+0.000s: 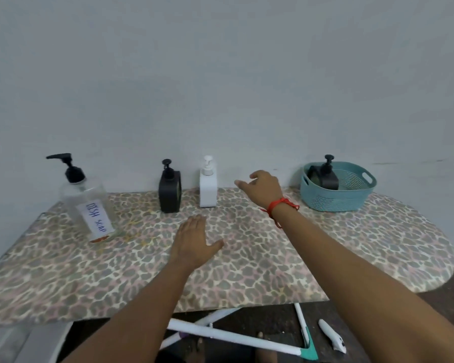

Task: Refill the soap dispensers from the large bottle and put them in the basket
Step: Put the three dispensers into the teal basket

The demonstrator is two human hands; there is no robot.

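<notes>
- Two hands out over the board, both empty. Right hand (262,188) raised, fingers loosely curled and spread, just right of the white dispenser (208,186), not touching it. Left hand (193,242) flat, palm down, fingers together, low over the patterned top; contact with it unclear.
- Step, as I read it: reaching for the next dispenser. One black dispenser (324,174) already sits in the teal basket (336,199); another black dispenser (170,189) and the white one stand by the wall.
- Next move calls for a side grasp on the white body, then bringing it toward the large bottle (89,203) far left, marked dish soap, pump still on.
- Room: open surface between hands and bottle. Wall close behind dispensers; the board's (378,244) rounded end lies just beyond the basket.
</notes>
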